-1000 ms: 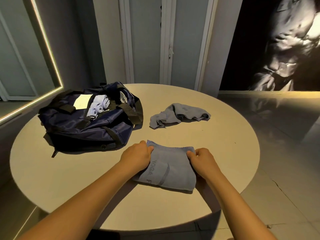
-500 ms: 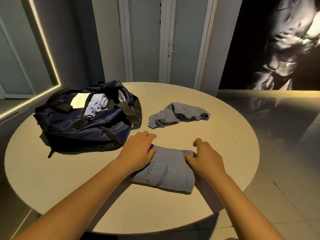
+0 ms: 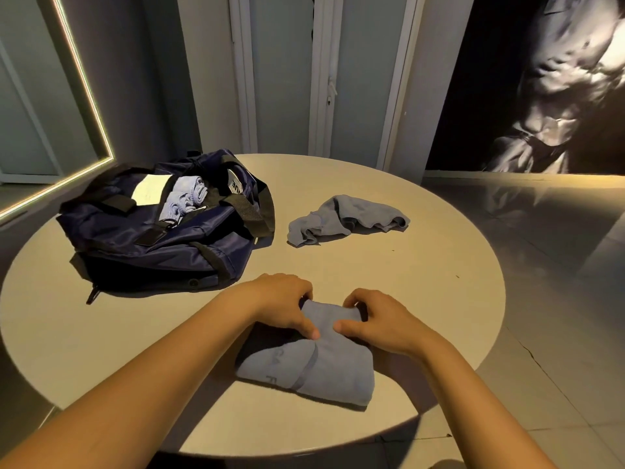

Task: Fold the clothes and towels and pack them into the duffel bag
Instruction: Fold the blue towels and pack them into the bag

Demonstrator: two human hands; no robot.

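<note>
**Desk:** What's in shot?

**Photographer:** A person at a round table [image 3: 439,299], both hands on a folded blue towel [image 3: 314,370] lying at 6 o'clock. The left hand [image 3: 282,306] and right hand [image 3: 384,319] each curl round the towel's far end. Their thumbs press on top, close to one another.

**Desk:** The step?

**Photographer:** It looks like a roll begun at the far end and turned toward the body. The open navy bag [image 3: 162,238] at 10 o'clock holds blue rolls [image 3: 184,201], so that reads as the pattern.

**Desk:** How to do it well?

**Photographer:** My judgement: spread the hands toward the towel's side edges so the roll runs even and doesn't cone. Make the first turn tight, thumbs tucking and fingers drawing back, with the near part flat on the table. Soft cloth springs open, so grip it until it is wedged beside the others.

**Desk:** Left to do?

**Photographer:** A crumpled grey-blue cloth [image 3: 345,220] at 1 o'clock, unfolded, well apart from the hands.
</note>
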